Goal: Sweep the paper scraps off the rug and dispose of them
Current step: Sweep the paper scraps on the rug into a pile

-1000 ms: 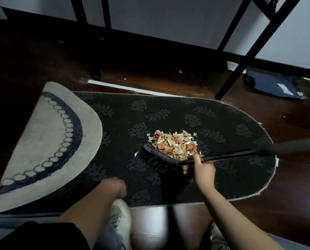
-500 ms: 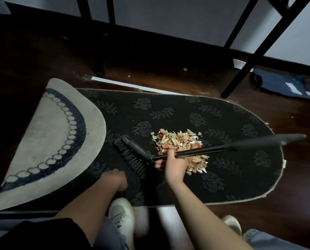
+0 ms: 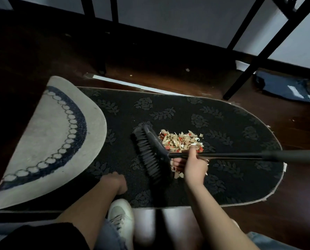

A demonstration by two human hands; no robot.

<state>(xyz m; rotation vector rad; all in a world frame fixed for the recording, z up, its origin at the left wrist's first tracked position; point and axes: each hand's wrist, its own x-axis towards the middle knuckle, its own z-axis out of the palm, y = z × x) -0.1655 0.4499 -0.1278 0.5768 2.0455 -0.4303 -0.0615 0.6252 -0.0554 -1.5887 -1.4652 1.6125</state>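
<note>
So I'm watching the head cam here and the right hand is gripping the broom way down low on the handle, right next to the head, with the long end of the stick sticking out to the right past the rug edge. My guess is that's for control: choking up like that is turning a full-size broom into a hand brush, which makes sense when you're crouching this close.

The scraps are sitting in one tight pile roughly mid-rug, a bit right of centre, beige with some red bits. The brush head is lying angled just left of the pile, touching its left edge, bristles facing left and near. A few scraps are also peeking out near the hand, on the near side of the handle, so the pile is kind of straddling the stick. I'm reading that as working the pile from the left side, herding it toward the right end of the rug, but that's a judgement call.

The left hand is resting on the rug near the front edge, fingers curled under loosely, holding nothing. Probably just bracing the crouch.

The left end of the rug is folded over, pale underside up, maybe to keep it out of the way. No dustpan or bin in view, so disposal isn't happening yet. One shoe is showing at the near edge.
</note>
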